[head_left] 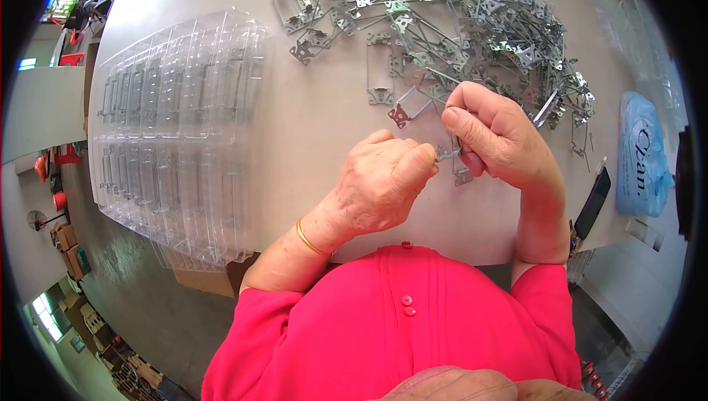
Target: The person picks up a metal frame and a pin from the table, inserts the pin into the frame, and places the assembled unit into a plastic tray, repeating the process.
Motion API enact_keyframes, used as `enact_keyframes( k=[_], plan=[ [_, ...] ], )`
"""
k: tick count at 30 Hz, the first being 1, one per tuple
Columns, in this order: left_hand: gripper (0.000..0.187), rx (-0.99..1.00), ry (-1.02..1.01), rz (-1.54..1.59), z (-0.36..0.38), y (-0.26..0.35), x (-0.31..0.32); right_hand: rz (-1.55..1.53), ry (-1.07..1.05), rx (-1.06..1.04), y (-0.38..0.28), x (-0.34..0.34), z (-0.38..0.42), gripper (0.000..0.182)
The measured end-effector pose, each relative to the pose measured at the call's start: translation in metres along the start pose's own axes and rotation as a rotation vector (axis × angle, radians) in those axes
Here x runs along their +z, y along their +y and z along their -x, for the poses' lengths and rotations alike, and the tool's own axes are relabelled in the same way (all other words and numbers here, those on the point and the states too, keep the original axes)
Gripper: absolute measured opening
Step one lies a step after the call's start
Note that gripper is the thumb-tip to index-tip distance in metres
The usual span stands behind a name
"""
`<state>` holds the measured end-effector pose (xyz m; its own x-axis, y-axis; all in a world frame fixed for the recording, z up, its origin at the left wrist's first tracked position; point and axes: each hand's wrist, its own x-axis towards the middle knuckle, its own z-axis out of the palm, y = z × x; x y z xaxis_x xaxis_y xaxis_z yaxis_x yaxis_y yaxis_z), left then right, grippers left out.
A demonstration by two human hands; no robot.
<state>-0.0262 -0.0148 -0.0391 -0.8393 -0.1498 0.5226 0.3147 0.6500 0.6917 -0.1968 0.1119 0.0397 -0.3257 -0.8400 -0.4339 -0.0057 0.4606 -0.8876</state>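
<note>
Close together in front of my chest, my left hand (385, 181) and my right hand (495, 135) are both closed. Between their fingertips shows a small metal bracket (447, 154), mostly hidden by the fingers; another end of sheet metal (462, 177) sticks out below my right hand. Just beyond my hands on the table lie a reddish-brown bracket end (399, 115) and a wire-and-plate metal frame (380, 96). A large heap of similar metal frames (509, 25) spreads behind my right hand.
On the left, clear plastic trays (221, 117) hold rows of metal parts on the table (310, 128). At the right edge lie a black phone-like object (593, 203) and a blue plastic bag (643, 157). A cardboard box (210, 279) stands below the table's front left.
</note>
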Motion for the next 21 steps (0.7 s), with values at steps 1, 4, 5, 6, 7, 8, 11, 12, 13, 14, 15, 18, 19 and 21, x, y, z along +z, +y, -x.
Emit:
enact_keyframes(
  k=[1,4,5,6,7,8,11,12,13,14,15,18,19,21],
  plan=[
    [0.015,0.000,0.000,0.000,0.000,0.000,-0.001,0.027,0.038,-0.044,0.004,0.001,0.000,0.022],
    [0.017,-0.045,-0.020,0.092,-0.001,-0.002,-0.006,0.068,0.095,-0.093,0.003,0.006,0.003,0.022],
    [0.017,-0.005,-0.048,0.108,-0.001,-0.003,-0.007,0.082,0.116,-0.096,0.001,0.008,0.005,0.022],
    [0.018,0.036,-0.077,0.124,-0.002,-0.002,-0.008,0.081,0.117,-0.096,0.003,0.007,0.004,0.022],
    [0.018,0.036,-0.078,0.126,-0.003,0.002,-0.007,0.144,0.210,-0.123,0.006,0.004,0.001,0.022],
    [0.018,0.068,-0.144,0.141,-0.003,0.007,-0.003,0.207,0.305,-0.147,0.009,0.001,-0.001,0.022],
    [0.014,0.038,-0.141,0.205,0.001,0.003,0.003,0.017,0.337,-0.139,0.013,-0.012,-0.007,0.022],
    [0.010,-0.022,-0.077,0.251,0.001,0.002,0.001,0.015,0.331,-0.142,0.011,-0.009,-0.008,0.022],
    [0.009,-0.360,-0.081,0.437,0.003,0.008,-0.006,-0.079,0.346,-0.162,0.009,-0.004,-0.005,0.022],
    [0.021,-0.585,-0.032,0.635,0.002,0.010,-0.010,-0.171,0.362,-0.182,0.007,-0.001,-0.002,0.023],
    [0.023,-0.663,0.059,0.773,0.000,0.009,-0.009,-0.180,0.321,-0.163,0.006,-0.001,-0.001,0.020],
    [0.026,-0.764,0.156,0.942,-0.005,0.007,-0.013,-0.107,0.248,-0.151,0.004,0.006,0.001,0.015],
    [0.028,-0.792,0.158,0.974,-0.006,0.007,-0.014,-0.108,0.248,-0.149,0.005,0.009,0.002,0.015],
    [0.028,-0.795,0.168,0.958,-0.005,0.006,-0.012,-0.037,0.227,-0.250,0.007,0.016,0.003,0.011]
  ],
)
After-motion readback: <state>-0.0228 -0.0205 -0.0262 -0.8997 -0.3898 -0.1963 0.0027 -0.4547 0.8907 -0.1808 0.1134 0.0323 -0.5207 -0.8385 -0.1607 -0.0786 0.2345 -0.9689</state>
